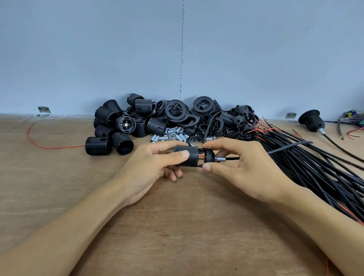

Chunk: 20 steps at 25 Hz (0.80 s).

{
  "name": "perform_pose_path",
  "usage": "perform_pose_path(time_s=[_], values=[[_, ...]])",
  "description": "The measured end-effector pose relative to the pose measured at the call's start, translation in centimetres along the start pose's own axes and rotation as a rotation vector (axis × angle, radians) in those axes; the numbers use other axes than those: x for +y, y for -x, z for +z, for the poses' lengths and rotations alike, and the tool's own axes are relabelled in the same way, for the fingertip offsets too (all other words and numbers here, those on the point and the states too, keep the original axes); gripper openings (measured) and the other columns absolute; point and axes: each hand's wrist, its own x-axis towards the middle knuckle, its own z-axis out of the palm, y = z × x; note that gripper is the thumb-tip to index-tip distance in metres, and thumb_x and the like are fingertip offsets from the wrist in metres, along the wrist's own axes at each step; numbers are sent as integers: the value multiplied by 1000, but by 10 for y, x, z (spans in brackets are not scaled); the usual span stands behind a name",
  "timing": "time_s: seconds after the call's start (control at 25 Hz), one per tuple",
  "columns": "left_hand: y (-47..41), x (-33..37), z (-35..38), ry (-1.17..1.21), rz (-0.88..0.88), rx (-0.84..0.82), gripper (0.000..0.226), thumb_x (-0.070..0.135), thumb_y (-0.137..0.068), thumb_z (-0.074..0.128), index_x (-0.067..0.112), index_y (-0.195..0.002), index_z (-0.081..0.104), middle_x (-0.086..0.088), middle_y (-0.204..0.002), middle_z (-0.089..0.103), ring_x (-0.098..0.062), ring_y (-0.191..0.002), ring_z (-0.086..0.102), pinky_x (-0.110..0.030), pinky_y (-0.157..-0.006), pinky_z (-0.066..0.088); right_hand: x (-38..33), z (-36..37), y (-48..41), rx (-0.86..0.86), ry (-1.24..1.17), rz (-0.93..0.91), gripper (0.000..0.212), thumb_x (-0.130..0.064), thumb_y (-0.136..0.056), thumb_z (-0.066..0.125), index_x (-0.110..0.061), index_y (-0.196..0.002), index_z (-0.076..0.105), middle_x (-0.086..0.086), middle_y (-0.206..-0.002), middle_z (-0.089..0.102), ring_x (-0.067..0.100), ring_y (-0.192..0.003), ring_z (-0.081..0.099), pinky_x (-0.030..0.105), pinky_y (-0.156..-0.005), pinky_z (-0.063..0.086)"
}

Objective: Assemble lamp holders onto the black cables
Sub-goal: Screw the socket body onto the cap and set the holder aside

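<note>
Two hands meet low over the table (192,234). Your left hand (153,168) grips one threaded sleeve (185,158), which lies on its side between your thumb and fingers. Your right hand (245,173) pinches one cap (210,155) just to the right of the sleeve, with the thumb below and the fingers above. A small gap separates sleeve and cap, and one red wire (201,155) crosses it. One metal nipple (220,159) sticks out of the cap to the right, and one black cable (232,158) runs from it past your right palm.

Behind your hands there is one pile (167,120) of black holder parts against the wall (97,47). At least ten sleeves lie on its left side. The rings and caps overlap too much to count. In front of the pile lie more than ten small metal tubes (172,135). On the right there is one thick bundle (324,172) of black cables, too many to count. Further back on the right stands one finished holder (311,121) on its cable. One loose wire (48,145), red, curves on the left. Two brackets (44,110) sit at the foot of the wall.
</note>
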Motion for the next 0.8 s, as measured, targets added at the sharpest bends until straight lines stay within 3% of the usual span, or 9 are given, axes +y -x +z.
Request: perform_pose_path(time_s=[0.24,0.44,0.52,0.68,0.8], values=[[-1,0,-1,-38,-17,-23,26,26,-86,71,12,-106,80,-12,-108,76,-17,-66,61,-22,-56,50,-1,3,-1,-6,1,2,38,-30,-85,78,-28,-122,70,-14,-106,72,3,-102,64,31,-97,50],[-3,0,1,-45,-25,-21,26,34,-92,66,15,-94,82,-12,-92,75,-17,-61,60,-22,-52,49,0,4,-1,11,-91,7,29,-26,-89,74,-26,-119,72,-17,-104,73,-6,-99,64,8,-86,46],[-3,0,2,-69,-28,-12,34,42,-89,66,12,-95,80,-14,-83,72,-18,-60,60,-23,-52,48,0,3,-1,-4,-108,10,27,-27,-92,71,-26,-119,72,-20,-99,72,-5,-94,66,13,-84,51],[-3,1,3,-94,-30,-14,44,49,-84,66,8,-95,78,-12,-77,69,-18,-59,60,-23,-50,48,-2,2,-1,-16,-65,1,25,-35,-96,63,-29,-119,70,-21,-92,70,6,-82,66,40,-84,57],[-3,0,3,-102,-27,-16,49,51,-83,66,5,-95,77,-11,-76,68,-18,-59,59,-23,-50,48,-1,3,-1,-23,-58,1,29,-37,-96,63,-28,-123,70,-15,-98,71,3,-87,66,40,-88,57]])
